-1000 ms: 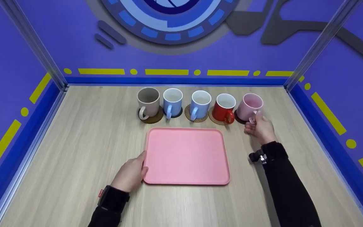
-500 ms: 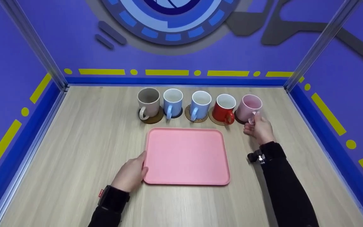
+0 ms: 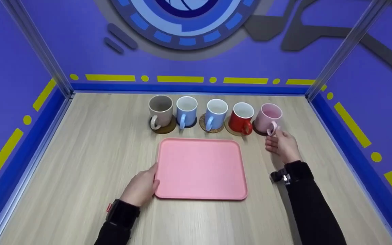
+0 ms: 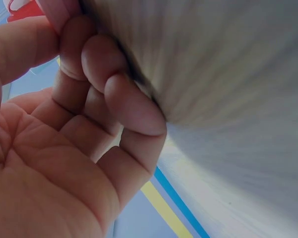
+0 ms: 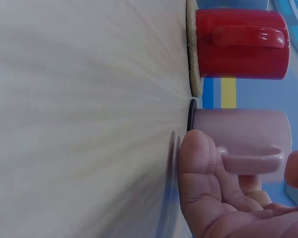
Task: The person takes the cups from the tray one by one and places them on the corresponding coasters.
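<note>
My left hand (image 3: 140, 187) grips the left edge of a pink tray (image 3: 201, 168), thumb on the rim; in the left wrist view the fingers (image 4: 134, 104) curl beneath the tray edge. At the right end of a row of mugs stands a pink mug (image 3: 267, 117), upright on a dark coaster (image 3: 258, 132). Beside its handle is my right hand (image 3: 284, 144). In the right wrist view the thumb stands apart from the pink mug's handle (image 5: 253, 162), and the fingers (image 5: 198, 173) lie loosely bent close to it; whether they touch it is hard to tell.
Left of the pink mug stand a red mug (image 3: 239, 120), two light blue mugs (image 3: 217, 117) (image 3: 186, 115) and a beige mug (image 3: 162, 114), each on a round coaster. Blue-purple walls (image 3: 196, 68) enclose the wooden table (image 3: 90, 153) at the back and sides.
My right hand has let go of the pink mug's handle and drawn back a little. The pink mug has shifted slightly left. My left hand and the tray stay put.
</note>
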`<state>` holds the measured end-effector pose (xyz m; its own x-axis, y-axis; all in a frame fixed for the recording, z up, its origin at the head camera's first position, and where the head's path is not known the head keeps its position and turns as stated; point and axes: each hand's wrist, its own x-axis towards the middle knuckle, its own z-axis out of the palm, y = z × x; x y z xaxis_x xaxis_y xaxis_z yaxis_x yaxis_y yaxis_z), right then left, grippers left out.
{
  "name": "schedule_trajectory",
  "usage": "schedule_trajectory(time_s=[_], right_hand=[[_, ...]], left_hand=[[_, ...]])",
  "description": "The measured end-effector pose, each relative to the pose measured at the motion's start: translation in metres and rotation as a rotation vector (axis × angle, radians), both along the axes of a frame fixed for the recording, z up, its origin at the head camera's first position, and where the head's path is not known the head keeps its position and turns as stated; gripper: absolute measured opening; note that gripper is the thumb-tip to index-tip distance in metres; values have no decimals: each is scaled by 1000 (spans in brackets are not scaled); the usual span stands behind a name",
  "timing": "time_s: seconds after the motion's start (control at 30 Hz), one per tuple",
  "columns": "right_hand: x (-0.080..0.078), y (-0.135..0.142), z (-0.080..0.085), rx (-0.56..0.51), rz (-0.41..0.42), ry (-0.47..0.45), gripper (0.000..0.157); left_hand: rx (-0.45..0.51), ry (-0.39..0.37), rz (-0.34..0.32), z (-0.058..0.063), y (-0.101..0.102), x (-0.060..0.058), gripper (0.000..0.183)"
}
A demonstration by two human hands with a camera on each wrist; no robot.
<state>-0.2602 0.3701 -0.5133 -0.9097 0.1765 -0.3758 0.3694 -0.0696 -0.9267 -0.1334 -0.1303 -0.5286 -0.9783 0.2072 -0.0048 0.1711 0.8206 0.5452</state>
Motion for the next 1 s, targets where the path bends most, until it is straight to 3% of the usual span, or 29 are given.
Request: schedule_trajectory(time_s=[0.13, 0.37, 0.57, 0.83, 1.0], right_hand=[[12, 9, 0, 26, 0, 28, 51], [32, 27, -2, 238, 9, 69, 62], [46, 42, 0, 363, 23, 38, 65], [59, 59, -1, 421, -10, 18, 70], [61, 65, -3, 437, -33, 60, 67]], left_hand=[[-5, 3, -5, 1, 2, -3, 58], [-16, -14, 0, 1, 1, -6, 58], [-18, -29, 18, 0, 0, -5, 59], [13, -28, 21, 0, -3, -5, 57], [57, -35, 56, 3, -17, -7, 56]])
